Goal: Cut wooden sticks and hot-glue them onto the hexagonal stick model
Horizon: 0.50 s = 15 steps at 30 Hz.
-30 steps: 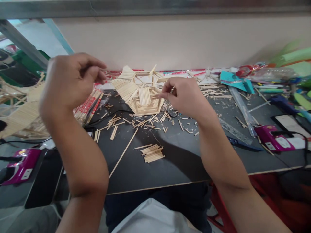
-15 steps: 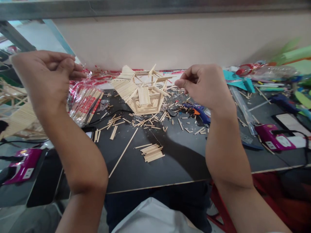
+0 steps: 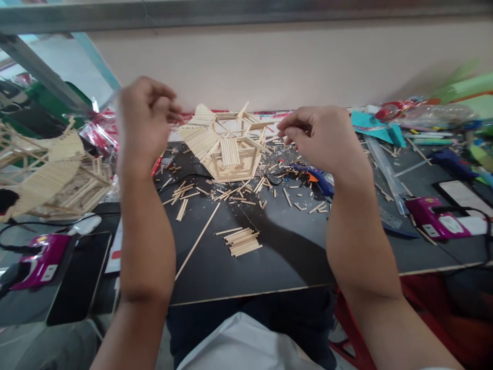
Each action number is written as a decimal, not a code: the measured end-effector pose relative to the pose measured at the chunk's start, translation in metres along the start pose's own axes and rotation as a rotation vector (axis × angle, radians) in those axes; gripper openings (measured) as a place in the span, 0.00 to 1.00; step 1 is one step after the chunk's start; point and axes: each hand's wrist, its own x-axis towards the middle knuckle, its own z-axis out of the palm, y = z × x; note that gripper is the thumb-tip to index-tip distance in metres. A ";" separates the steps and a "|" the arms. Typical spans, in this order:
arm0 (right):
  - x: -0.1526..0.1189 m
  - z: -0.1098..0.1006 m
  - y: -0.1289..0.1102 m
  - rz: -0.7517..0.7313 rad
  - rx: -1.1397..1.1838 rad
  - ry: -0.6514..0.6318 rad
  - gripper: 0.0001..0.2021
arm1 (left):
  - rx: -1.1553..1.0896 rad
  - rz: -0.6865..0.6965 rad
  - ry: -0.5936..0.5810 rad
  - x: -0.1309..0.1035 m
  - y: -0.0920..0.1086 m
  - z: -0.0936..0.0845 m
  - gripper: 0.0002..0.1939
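My left hand (image 3: 148, 118) is raised left of the stick model (image 3: 230, 151), its fingers curled toward the thumb and slightly blurred. At the model's right my right hand (image 3: 318, 133) hovers with thumb and fingertips drawn together. Anything in either pinch is too small or hidden to make out. The model is a many-sided frame of pale wooden sticks, with slatted panels on its left and front. In front of it lies a small row of cut sticks (image 3: 242, 241), with one long stick (image 3: 197, 241) to their left.
Stick offcuts (image 3: 185, 192) litter the table around the model. A blue glue gun (image 3: 314, 174) lies by my right forearm. Another stick model (image 3: 57, 180), a phone (image 3: 80, 277) and a purple power adapter (image 3: 40, 259) are on the left. A second purple adapter (image 3: 439, 218) sits right.
My left hand has swung right, closer to the model, uncovering the other stick model and phone on the left. My right hand has stayed nearly in place, its fingertips slightly looser.
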 end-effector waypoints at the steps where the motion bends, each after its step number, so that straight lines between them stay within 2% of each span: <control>1: 0.000 0.002 -0.001 -0.007 -0.031 -0.004 0.07 | 0.042 0.057 -0.064 -0.002 0.005 0.008 0.15; 3: 0.001 0.006 -0.002 -0.028 -0.073 -0.023 0.08 | 0.208 0.180 -0.271 -0.006 0.013 0.024 0.10; 6: 0.001 0.013 -0.004 -0.054 -0.084 -0.068 0.08 | 0.392 0.270 -0.510 -0.008 0.017 0.043 0.13; 10: 0.001 0.018 -0.006 -0.055 -0.085 -0.106 0.09 | 0.465 0.263 -0.588 -0.005 0.008 0.060 0.15; 15: 0.004 0.023 -0.007 -0.071 -0.088 -0.121 0.06 | 0.471 0.215 -0.615 -0.002 0.007 0.065 0.15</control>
